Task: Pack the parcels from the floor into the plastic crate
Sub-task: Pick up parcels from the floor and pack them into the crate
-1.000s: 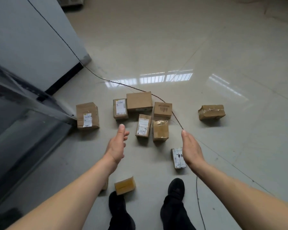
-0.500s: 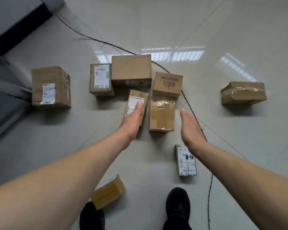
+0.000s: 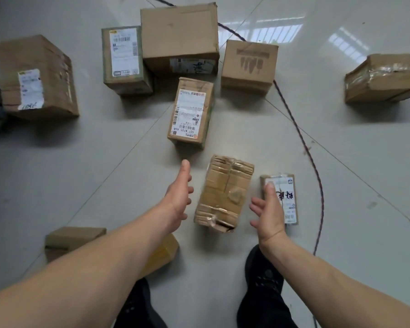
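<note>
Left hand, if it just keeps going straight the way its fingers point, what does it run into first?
Most likely the tall labelled parcel. The left hand is open, its fingers aimed up the picture toward that parcel's near end, with bare floor between. Height is hard to judge from this one view, so it could pass above it.

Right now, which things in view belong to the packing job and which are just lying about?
Job:
- taped parcel between left hand and right hand, both open
- labelled parcel
- small flat parcel
- other floor parcels

Lying about:
- dark cable

Crate: not in view.
</note>
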